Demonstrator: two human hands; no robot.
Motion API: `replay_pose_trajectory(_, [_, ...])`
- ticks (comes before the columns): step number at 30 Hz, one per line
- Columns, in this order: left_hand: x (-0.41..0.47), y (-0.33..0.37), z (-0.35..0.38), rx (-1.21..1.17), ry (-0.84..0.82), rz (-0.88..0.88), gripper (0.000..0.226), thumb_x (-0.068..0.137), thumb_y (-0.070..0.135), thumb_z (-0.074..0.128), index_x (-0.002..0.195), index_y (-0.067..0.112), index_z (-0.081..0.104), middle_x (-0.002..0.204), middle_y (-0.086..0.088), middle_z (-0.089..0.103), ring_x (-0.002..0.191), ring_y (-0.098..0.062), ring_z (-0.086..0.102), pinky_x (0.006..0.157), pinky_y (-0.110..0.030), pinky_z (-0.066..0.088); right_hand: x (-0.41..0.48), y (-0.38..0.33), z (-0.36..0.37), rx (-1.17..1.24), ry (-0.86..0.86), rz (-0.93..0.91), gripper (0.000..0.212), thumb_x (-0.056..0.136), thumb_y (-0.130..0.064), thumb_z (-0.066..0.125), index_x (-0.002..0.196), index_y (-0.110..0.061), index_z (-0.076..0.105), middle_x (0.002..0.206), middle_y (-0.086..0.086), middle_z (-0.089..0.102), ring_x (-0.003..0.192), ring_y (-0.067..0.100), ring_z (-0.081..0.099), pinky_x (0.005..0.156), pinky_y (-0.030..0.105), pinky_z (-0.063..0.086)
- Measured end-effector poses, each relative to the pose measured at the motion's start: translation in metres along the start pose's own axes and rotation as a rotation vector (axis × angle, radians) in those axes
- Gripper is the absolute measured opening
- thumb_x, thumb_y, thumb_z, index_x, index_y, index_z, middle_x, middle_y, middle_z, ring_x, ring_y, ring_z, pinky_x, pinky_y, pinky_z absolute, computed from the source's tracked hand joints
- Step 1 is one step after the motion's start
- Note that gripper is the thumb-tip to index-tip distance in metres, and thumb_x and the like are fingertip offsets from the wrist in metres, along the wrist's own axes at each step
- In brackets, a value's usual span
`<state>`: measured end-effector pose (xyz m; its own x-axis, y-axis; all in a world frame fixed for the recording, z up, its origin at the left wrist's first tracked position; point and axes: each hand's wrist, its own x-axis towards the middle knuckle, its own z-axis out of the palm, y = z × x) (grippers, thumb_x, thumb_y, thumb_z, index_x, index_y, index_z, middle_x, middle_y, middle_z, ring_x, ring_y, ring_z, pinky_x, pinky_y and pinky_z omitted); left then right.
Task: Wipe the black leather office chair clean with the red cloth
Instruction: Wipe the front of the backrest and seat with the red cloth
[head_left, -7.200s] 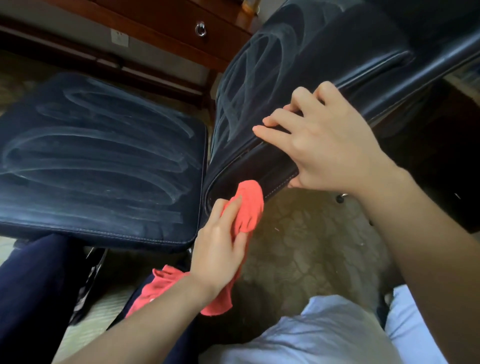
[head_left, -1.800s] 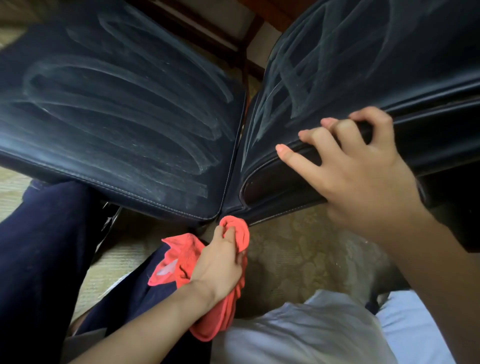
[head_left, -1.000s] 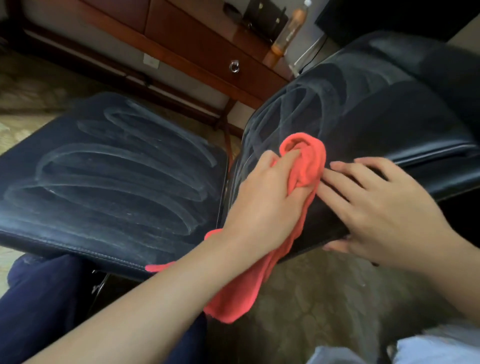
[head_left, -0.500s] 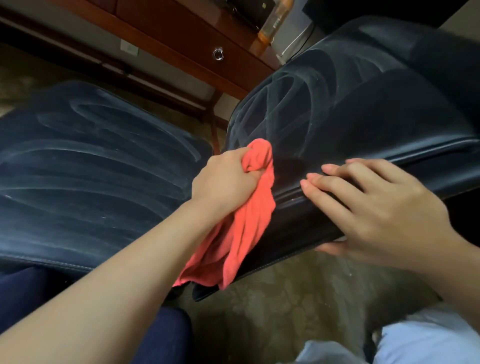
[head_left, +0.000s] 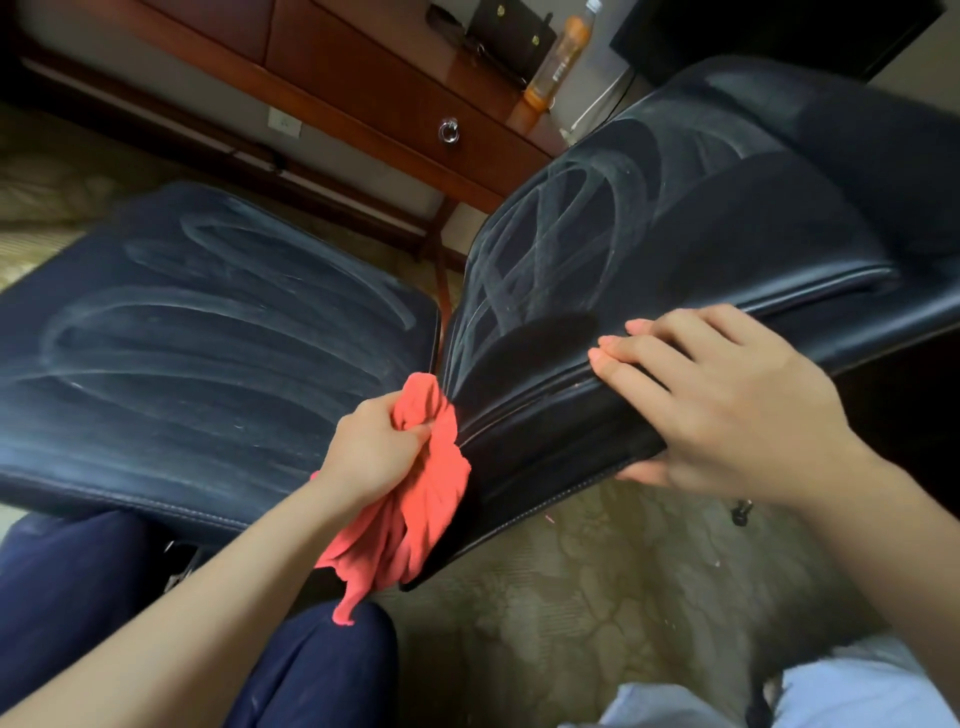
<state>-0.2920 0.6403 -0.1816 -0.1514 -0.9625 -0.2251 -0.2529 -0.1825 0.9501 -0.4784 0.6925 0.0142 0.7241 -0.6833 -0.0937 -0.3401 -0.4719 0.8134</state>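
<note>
View from beside the person, who sits over the work. The black leather office chair (head_left: 727, 234) is opened out across the carpet (head_left: 597, 597). Its seat cushion (head_left: 208, 353) lies to the person's left and its backrest (head_left: 649, 270) to the right, and the two meet at a narrow gap in the middle.

The left hand (head_left: 371, 449) is closed in a fist round the bunched red cloth (head_left: 415, 519). It presses the wad against the near corner of the backrest, just beside the gap, and the loose tail hangs below the near edge.

The right hand (head_left: 727, 410) clamps the backrest's near edge, with the fingers (head_left: 639, 358) laid over the top face and the thumb beneath.

Whitish streaks (head_left: 561, 228) loop over both panels. One dark, streak-free patch (head_left: 535, 343) sits directly above the cloth.

Key relation: the unwiped face of the backrest extends from the left hand up and to the right, away from the person, and its long axis runs from the near corner toward the far right. The cloth-bearing left hand is the nearer of the two to the streaks. A stroke along that axis would probably pass just beyond the right hand's fingertips.

A wooden desk (head_left: 395, 104) with a bottle (head_left: 556, 62) on it stands behind.
</note>
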Motion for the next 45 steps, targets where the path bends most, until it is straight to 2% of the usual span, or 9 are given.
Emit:
replay_pose_trajectory(8, [-0.02, 0.056, -0.016, -0.16, -0.043, 0.293, 0.013, 0.087, 0.022, 0.066, 0.077, 0.015, 0.063, 0.068, 0.011, 0.06, 0.069, -0.007, 0.053, 0.071, -0.026, 0.045, -0.007, -0.001, 0.001, 0.088, 0.059, -0.147, 0.058, 0.069, -0.05, 0.076, 0.107, -0.008, 0.067, 0.114, 0.012, 0.066, 0.104, 0.029, 0.063, 0.095, 0.038, 0.036])
replay_pose_trajectory(11, [-0.026, 0.095, -0.015, -0.166, -0.102, 0.472, 0.012, 0.086, 0.021, 0.067, 0.079, 0.011, 0.064, 0.07, 0.007, 0.058, 0.069, -0.009, 0.049, 0.076, -0.034, 0.047, -0.013, -0.002, -0.005, 0.16, 0.099, -0.223, 0.023, 0.093, -0.02, 0.048, 0.1, -0.008, 0.066, 0.105, 0.01, 0.067, 0.098, 0.028, 0.062, 0.094, 0.038, 0.035])
replay_pose_trajectory(13, [-0.03, 0.123, -0.012, -0.178, -0.113, 0.573, 0.013, 0.085, 0.022, 0.068, 0.079, 0.012, 0.063, 0.07, 0.007, 0.057, 0.07, -0.009, 0.049, 0.077, -0.034, 0.046, -0.022, 0.003, -0.013, 0.151, 0.152, -0.209, 0.033, 0.096, -0.006, 0.035, 0.096, -0.008, 0.067, 0.1, 0.01, 0.067, 0.094, 0.028, 0.063, 0.093, 0.038, 0.038])
replay_pose_trajectory(19, [-0.037, 0.199, 0.014, -0.234, -0.022, 0.724, 0.034, 0.077, 0.038, 0.057, 0.096, 0.011, 0.062, 0.092, -0.005, 0.066, 0.099, -0.035, 0.061, 0.089, -0.044, 0.048, -0.044, 0.04, -0.028, -0.025, 0.231, -0.015, 0.018, 0.088, -0.024, 0.061, 0.102, -0.013, 0.065, 0.106, 0.012, 0.064, 0.102, 0.029, 0.053, 0.09, 0.042, 0.037])
replay_pose_trajectory(22, [-0.038, 0.21, 0.032, -0.014, 0.011, 0.628, 0.051, 0.081, 0.056, 0.055, 0.121, 0.025, 0.051, 0.112, -0.009, 0.052, 0.11, -0.033, 0.055, 0.094, -0.048, 0.044, -0.043, 0.046, -0.025, -0.071, 0.154, 0.005, 0.03, 0.083, -0.038, 0.067, 0.104, -0.018, 0.06, 0.104, 0.012, 0.062, 0.102, 0.032, 0.057, 0.095, 0.044, 0.034])
replay_pose_trajectory(25, [-0.024, 0.193, 0.039, 0.175, 0.184, 0.615, 0.044, 0.089, 0.04, 0.049, 0.131, 0.036, 0.037, 0.118, -0.001, 0.045, 0.111, -0.031, 0.052, 0.09, -0.05, 0.044, -0.04, 0.043, -0.019, -0.05, 0.166, 0.022, 0.047, 0.075, -0.047, 0.074, 0.108, -0.018, 0.059, 0.112, 0.01, 0.064, 0.107, 0.03, 0.06, 0.096, 0.043, 0.036])
replay_pose_trajectory(29, [-0.001, 0.176, 0.033, 0.128, 0.144, 0.573, 0.032, 0.087, 0.035, 0.05, 0.119, 0.034, 0.049, 0.108, 0.0, 0.052, 0.104, -0.029, 0.056, 0.088, -0.046, 0.046, -0.028, 0.042, -0.015, -0.027, 0.131, 0.048, 0.058, 0.075, -0.058, 0.069, 0.118, -0.02, 0.059, 0.12, 0.008, 0.063, 0.111, 0.029, 0.06, 0.095, 0.041, 0.037])
replay_pose_trajectory(34, [0.026, 0.139, 0.022, 0.094, 0.042, 0.408, 0.041, 0.077, 0.05, 0.052, 0.113, 0.031, 0.06, 0.107, -0.002, 0.066, 0.105, -0.027, 0.06, 0.09, -0.042, 0.047, -0.024, 0.039, -0.013, -0.018, 0.099, 0.092, 0.055, 0.083, -0.06, 0.055, 0.12, -0.019, 0.061, 0.117, 0.004, 0.065, 0.11, 0.026, 0.059, 0.085, 0.034, 0.038])
replay_pose_trajectory(45, [0.015, 0.066, 0.01, 0.103, 0.038, 0.205, 0.02, 0.091, 0.022, 0.051, 0.106, 0.015, 0.062, 0.1, -0.007, 0.067, 0.098, -0.03, 0.058, 0.078, -0.032, 0.04, -0.024, 0.038, -0.016, -0.004, 0.067, 0.151, 0.057, 0.084, -0.063, 0.05, 0.122, -0.022, 0.061, 0.117, 0.001, 0.065, 0.106, 0.023, 0.06, 0.083, 0.033, 0.039])
